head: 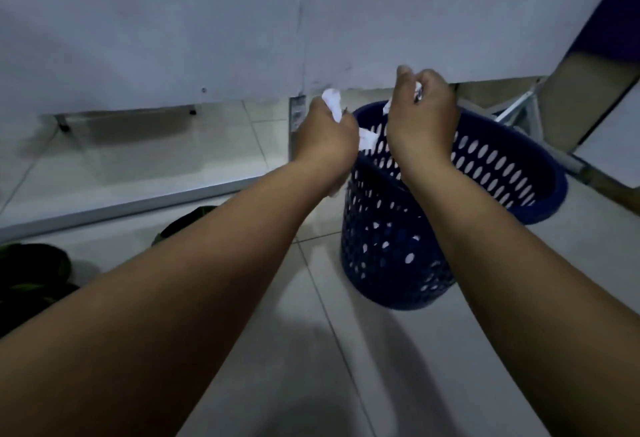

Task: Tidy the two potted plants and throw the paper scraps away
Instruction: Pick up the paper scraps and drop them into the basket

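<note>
A dark blue perforated plastic basket (491, 173) stands on the tiled floor. My left hand (325, 138) hovers at its left rim, shut on crumpled white paper scraps (331, 101) that stick out above and below the fist. My right hand (420, 114) is over the basket's opening, fingers closed around a small white paper scrap (418, 88). More white scraps (367, 138) show between the two hands, just over the rim. Dark green plant leaves (31, 263) sit at the lower left; their pots are hidden.
A grey-white panel (173, 38) rises just behind the basket, with a gap under it. A metal floor rail (121, 206) runs along the left. A slanted metal leg (519, 107) stands behind the basket at the right. Pale floor tiles (311, 350) lie near me.
</note>
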